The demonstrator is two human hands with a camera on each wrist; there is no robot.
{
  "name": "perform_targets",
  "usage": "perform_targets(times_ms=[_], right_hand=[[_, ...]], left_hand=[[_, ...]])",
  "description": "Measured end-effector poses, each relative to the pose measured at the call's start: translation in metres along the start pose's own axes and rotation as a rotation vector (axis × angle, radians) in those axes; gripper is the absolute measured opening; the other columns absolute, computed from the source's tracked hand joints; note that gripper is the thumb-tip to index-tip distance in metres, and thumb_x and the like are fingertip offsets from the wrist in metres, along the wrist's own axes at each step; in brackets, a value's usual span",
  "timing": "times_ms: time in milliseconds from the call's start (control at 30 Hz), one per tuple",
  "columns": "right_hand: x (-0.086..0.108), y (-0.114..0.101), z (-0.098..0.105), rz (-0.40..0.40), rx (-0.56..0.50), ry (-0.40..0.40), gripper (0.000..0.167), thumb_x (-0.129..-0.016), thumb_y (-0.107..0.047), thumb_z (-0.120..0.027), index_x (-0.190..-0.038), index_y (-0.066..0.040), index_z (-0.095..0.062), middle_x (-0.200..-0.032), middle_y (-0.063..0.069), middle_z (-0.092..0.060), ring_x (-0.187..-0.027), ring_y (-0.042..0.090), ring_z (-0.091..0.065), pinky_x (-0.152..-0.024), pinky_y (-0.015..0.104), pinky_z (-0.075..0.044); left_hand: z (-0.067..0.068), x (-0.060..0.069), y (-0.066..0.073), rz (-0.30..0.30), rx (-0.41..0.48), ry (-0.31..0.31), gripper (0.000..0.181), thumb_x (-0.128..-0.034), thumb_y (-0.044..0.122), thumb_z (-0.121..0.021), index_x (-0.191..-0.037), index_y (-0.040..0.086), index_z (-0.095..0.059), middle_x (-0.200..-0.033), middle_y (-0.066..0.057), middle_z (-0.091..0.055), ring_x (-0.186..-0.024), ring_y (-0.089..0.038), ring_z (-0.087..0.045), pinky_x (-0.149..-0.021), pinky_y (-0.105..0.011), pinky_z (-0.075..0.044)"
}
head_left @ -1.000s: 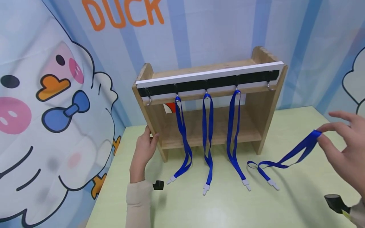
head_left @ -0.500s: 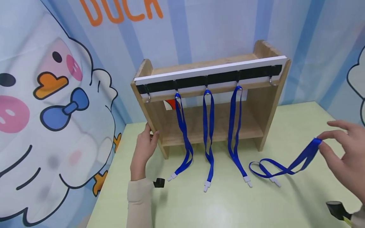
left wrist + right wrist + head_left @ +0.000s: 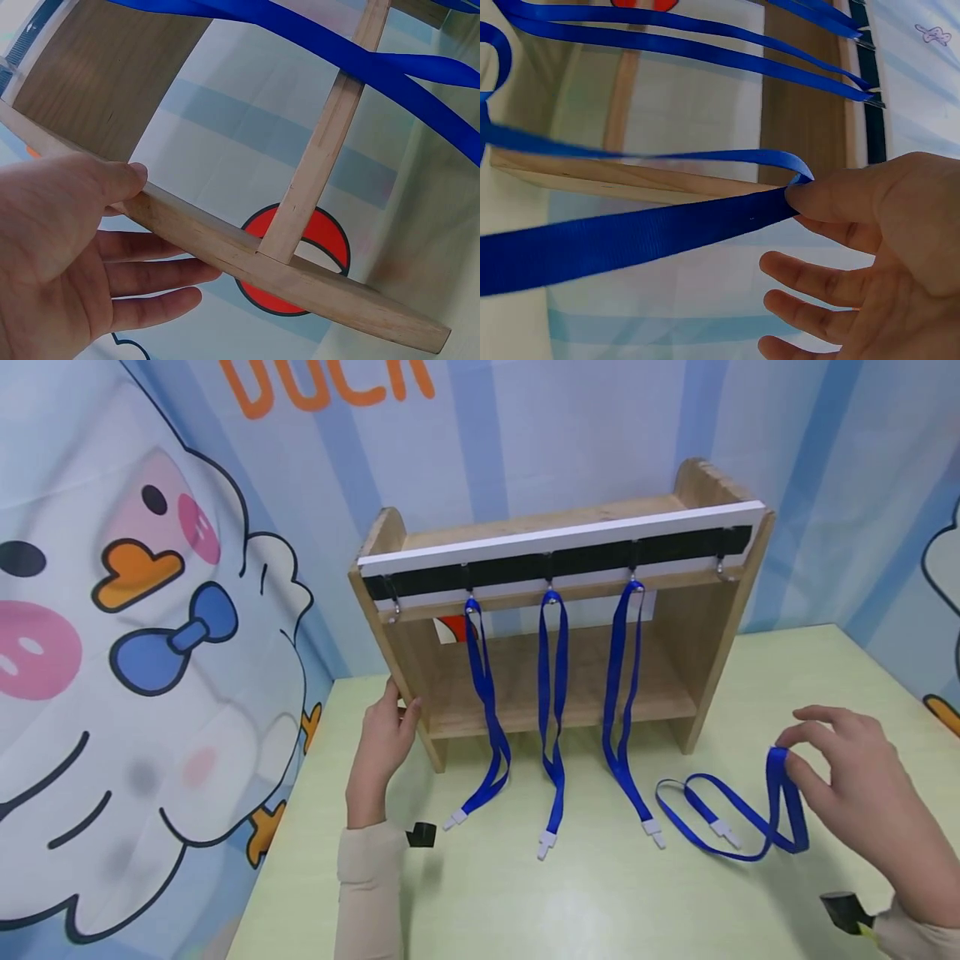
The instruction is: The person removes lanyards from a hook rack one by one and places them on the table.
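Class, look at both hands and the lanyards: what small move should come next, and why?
The right hand should probably raise the pinched lanyard toward the bare right-end hook: its thumb and finger grip that lanyard's loop, three other lanyards hang from the rack, and the left hand holds the rack's left side.

With the left hand (image 3: 382,743) I hold the wooden rack (image 3: 587,672); with the right hand (image 3: 858,772) I pinch a blue lanyard (image 3: 774,797).

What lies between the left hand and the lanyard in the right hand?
Head view: three blue lanyards, hanging from the wooden rack, lie between the left hand and that lanyard.
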State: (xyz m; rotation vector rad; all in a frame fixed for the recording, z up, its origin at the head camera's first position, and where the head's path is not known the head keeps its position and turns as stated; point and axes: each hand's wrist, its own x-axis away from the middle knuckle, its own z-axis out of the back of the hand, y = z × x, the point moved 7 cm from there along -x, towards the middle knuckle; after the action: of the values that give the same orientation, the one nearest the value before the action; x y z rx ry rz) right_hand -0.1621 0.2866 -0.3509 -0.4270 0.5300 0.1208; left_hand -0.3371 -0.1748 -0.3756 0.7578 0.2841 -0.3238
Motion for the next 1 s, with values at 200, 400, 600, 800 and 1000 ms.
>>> perform_targets(times_ms=[200, 400, 600, 800, 1000], right_hand=[[-0.003, 0.007, -0.026, 0.005, -0.006, -0.103, 0.013, -0.083, 0.009, -0.07, -0.093, 0.002, -0.066, -0.12, 0.036, -0.052, -0.114, 0.062, -0.038, -0.08, 0.076, -0.032], [-0.009, 0.013, -0.045, 0.063, 0.003, -0.15, 0.013, -0.082, 0.006, -0.073, -0.093, 0.0, -0.069, -0.112, 0.034, -0.058, -0.108, 0.059, -0.045, -0.075, 0.073, -0.038], [-0.018, 0.023, -0.059, 0.066, 0.025, -0.196, 0.008, -0.083, 0.003, -0.07, -0.09, -0.001, -0.07, -0.108, 0.032, -0.061, -0.104, 0.059, -0.048, -0.073, 0.072, -0.041], [-0.025, 0.036, -0.077, 0.067, 0.053, -0.285, 0.006, -0.083, 0.002, -0.07, -0.088, -0.002, -0.069, -0.107, 0.033, -0.061, -0.101, 0.059, -0.051, -0.068, 0.07, -0.045], [-0.027, 0.044, -0.096, 0.054, 0.052, -0.364, 0.005, -0.084, -0.001, -0.071, -0.086, -0.005, -0.069, -0.104, 0.032, -0.063, -0.098, 0.058, -0.054, -0.066, 0.068, -0.047]], left_hand=[[0.0, -0.001, 0.0, 0.004, 0.012, 0.0, 0.046, -0.1065, 0.017, -0.053, -0.146, -0.003, -0.039, -0.136, -0.027, -0.057, -0.103, -0.039, -0.069, -0.08, -0.05, -0.06], [0.0, -0.001, 0.0, 0.003, 0.017, -0.001, 0.046, -0.1066, 0.016, -0.053, -0.147, -0.003, -0.039, -0.135, -0.028, -0.058, -0.103, -0.039, -0.069, -0.08, -0.05, -0.06], [0.0, -0.001, 0.001, -0.002, 0.016, -0.001, 0.047, -0.1066, 0.017, -0.053, -0.147, -0.002, -0.039, -0.134, -0.028, -0.058, -0.103, -0.038, -0.069, -0.08, -0.05, -0.06], [-0.001, -0.002, 0.0, 0.02, 0.017, -0.004, 0.049, -0.1069, 0.018, -0.053, -0.148, -0.002, -0.037, -0.136, -0.028, -0.057, -0.105, -0.038, -0.069, -0.081, -0.049, -0.06], [-0.001, 0.0, -0.001, 0.021, 0.027, -0.006, 0.048, -0.1068, 0.017, -0.052, -0.148, -0.002, -0.038, -0.135, -0.028, -0.058, -0.104, -0.039, -0.069, -0.08, -0.05, -0.06]])
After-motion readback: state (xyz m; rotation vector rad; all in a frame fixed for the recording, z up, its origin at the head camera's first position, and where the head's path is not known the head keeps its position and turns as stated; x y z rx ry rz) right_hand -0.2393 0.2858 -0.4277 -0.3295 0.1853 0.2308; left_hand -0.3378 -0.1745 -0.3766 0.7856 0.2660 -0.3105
